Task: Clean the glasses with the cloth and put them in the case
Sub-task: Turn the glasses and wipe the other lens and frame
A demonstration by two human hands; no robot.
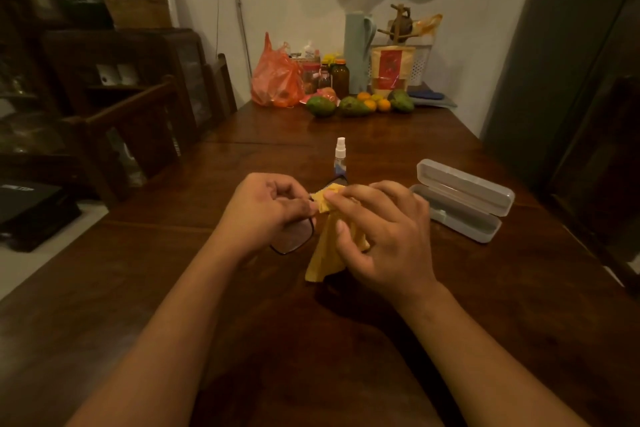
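I am seeing the dark-framed glasses [293,237] sitting at the centre of the frame, raised just above the table [166,260], with one lens showing below my left hand [266,208]. That hand is pinching the frame near its top edge, fingers curled in around it. The yellow cloth [327,255] is hanging just right of the visible lens, its upper end bunched over the part of the glasses I cannot make out. My right hand [384,229] is gripping that cloth, thumb and forefinger pinching the folded top while the other fingers are curling against the hanging part.

Just beyond the hands, a small clear spray bottle [340,156] with a white nozzle is standing upright on the wood. To the right of centre, the grey translucent case [464,200] is lying open on the table, lid tilted back, well apart from the glasses.

Along the upper centre, at the table's far end, green and orange fruit [356,104] is lying beside an orange plastic bag [273,80] and some jars. A dark wooden chair [138,129] is standing at the left of the frame.
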